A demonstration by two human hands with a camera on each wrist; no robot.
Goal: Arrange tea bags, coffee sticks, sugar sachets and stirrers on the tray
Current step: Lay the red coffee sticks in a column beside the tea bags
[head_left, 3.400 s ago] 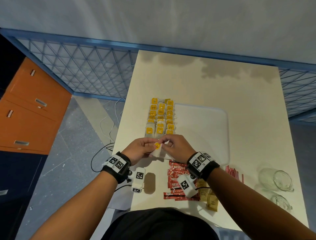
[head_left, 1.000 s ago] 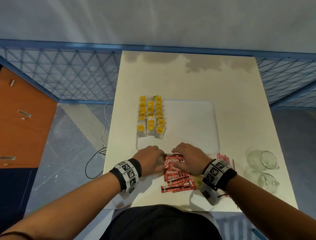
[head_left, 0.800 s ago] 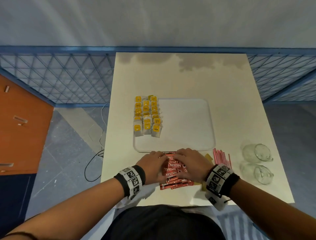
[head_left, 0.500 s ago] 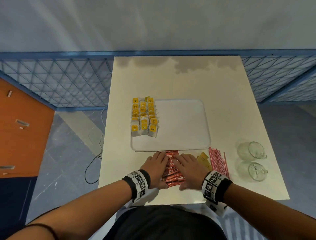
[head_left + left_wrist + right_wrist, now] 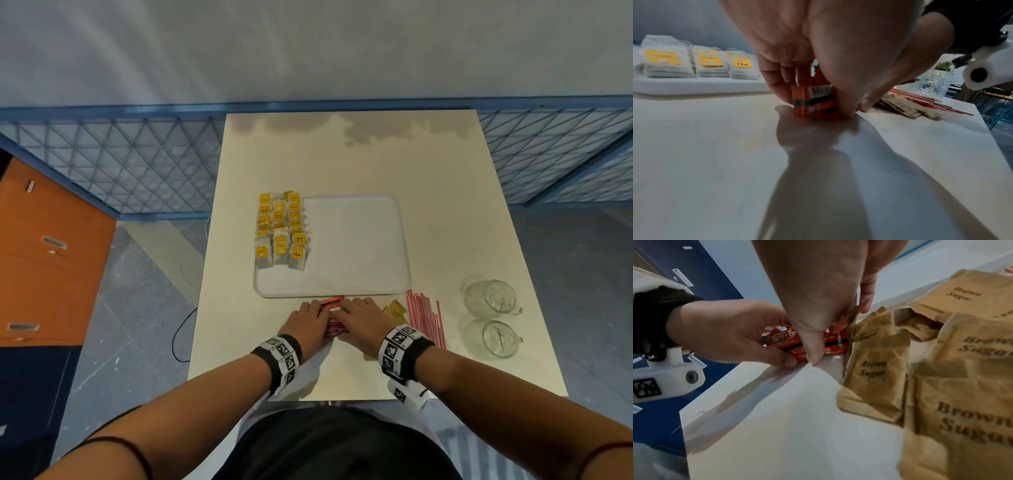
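Note:
A white tray (image 5: 356,240) lies mid-table with rows of yellow-tagged tea bags (image 5: 281,230) along its left side. Just in front of the tray, both hands hold a bundle of red coffee sticks (image 5: 331,308) gathered on edge on the table. My left hand (image 5: 308,322) grips the bundle from the left, my right hand (image 5: 359,320) from the right; thumbs and fingers curl round the coffee sticks (image 5: 813,100), (image 5: 807,342). Brown sugar sachets (image 5: 394,310), (image 5: 920,361) lie right of the hands. Red stirrers (image 5: 424,318) lie further right.
Two clear glass cups (image 5: 493,298), (image 5: 493,337) stand at the table's right edge. The near table edge (image 5: 342,399) is close behind my wrists. A blue mesh fence (image 5: 137,164) and orange drawers (image 5: 44,260) are on the left.
A tea bag both hands held has joined the rows on the tray. Both hands came down to the scattered coffee sticks and squeezed them together into a tight bundle.

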